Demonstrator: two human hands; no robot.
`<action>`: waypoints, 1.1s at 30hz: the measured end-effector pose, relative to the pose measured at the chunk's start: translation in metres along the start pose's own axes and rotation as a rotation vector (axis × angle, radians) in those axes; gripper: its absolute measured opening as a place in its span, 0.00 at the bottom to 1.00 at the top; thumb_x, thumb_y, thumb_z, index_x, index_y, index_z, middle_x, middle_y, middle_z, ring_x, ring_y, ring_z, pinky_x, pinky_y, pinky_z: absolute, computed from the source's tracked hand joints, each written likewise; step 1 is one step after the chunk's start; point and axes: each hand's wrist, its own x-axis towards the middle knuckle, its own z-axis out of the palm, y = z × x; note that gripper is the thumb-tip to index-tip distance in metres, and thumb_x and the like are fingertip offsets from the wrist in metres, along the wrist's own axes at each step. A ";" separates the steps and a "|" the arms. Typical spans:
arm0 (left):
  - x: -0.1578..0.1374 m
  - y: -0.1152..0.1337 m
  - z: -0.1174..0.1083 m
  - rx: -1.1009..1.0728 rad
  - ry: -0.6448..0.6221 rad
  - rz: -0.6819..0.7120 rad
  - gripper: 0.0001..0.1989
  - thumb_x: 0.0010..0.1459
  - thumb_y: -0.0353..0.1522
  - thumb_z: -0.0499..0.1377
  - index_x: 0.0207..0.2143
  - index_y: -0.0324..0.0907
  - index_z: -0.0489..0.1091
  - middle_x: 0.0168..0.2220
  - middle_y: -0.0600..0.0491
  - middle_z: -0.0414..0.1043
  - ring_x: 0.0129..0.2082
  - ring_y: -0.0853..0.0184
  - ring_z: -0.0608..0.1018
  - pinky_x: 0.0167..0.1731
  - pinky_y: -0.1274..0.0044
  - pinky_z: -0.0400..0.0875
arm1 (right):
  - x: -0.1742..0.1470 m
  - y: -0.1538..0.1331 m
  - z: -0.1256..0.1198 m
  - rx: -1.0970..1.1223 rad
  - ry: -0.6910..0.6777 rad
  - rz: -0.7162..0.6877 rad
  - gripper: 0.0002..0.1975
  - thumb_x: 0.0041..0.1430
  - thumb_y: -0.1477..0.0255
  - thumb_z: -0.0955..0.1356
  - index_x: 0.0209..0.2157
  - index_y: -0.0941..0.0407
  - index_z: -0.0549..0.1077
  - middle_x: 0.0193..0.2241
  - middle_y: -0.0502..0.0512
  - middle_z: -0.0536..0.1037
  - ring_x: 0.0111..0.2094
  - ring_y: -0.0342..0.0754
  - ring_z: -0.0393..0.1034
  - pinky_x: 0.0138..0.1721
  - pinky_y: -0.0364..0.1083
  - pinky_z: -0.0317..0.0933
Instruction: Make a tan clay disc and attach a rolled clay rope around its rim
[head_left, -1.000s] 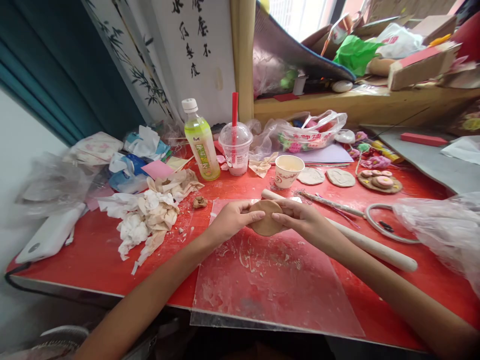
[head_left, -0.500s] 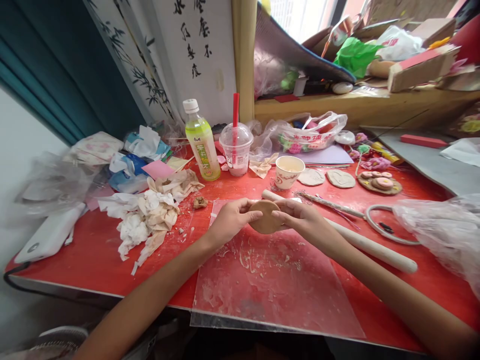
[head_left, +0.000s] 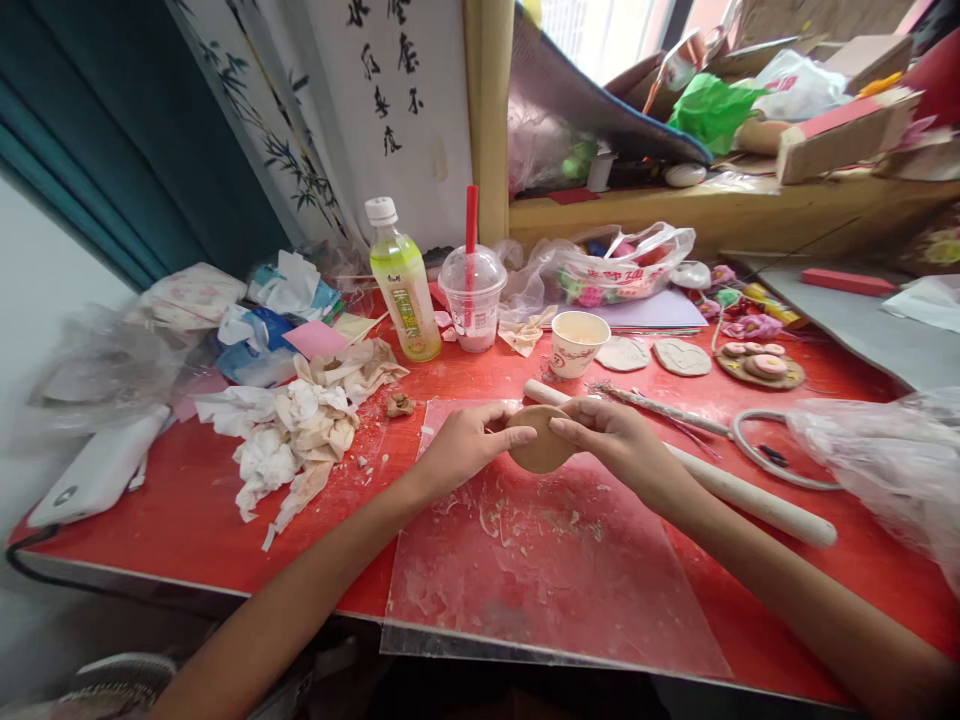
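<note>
A round, flat brown clay disc [head_left: 541, 446] is held up above a clear plastic sheet [head_left: 540, 590]. My left hand [head_left: 474, 440] pinches its left edge, thumb on the near face and fingers behind. On the opposite edge, my right hand [head_left: 611, 440] grips it the same way. Clay crumbs are scattered over the sheet below. A pale rolling pin [head_left: 750, 495] lies slantwise, partly hidden behind my right hand and forearm. Beyond the disc stands a paper cup [head_left: 580, 345] of cloudy liquid, with two pale flat clay pieces [head_left: 681, 357] beside it.
Crumpled tissues [head_left: 311, 425] and a small brown clay lump [head_left: 400, 404] lie on the left. A green drink bottle [head_left: 405, 290] and a lidded cup with a red straw [head_left: 472, 300] stand at the back. Plastic wrapping [head_left: 892, 470] covers the right edge; a decorated clay disc [head_left: 760, 366] sits behind.
Both hands and the clay disc have shifted slightly right and a little lower. The disc's near face is tilted a bit differently. The grip stays on both edges.
</note>
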 end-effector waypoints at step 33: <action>0.003 0.000 -0.003 -0.250 0.065 -0.051 0.25 0.59 0.47 0.51 0.34 0.35 0.76 0.33 0.48 0.77 0.36 0.64 0.76 0.43 0.72 0.66 | 0.000 -0.003 0.004 0.376 -0.160 0.155 0.21 0.54 0.63 0.70 0.48 0.57 0.71 0.43 0.58 0.77 0.38 0.48 0.73 0.39 0.48 0.68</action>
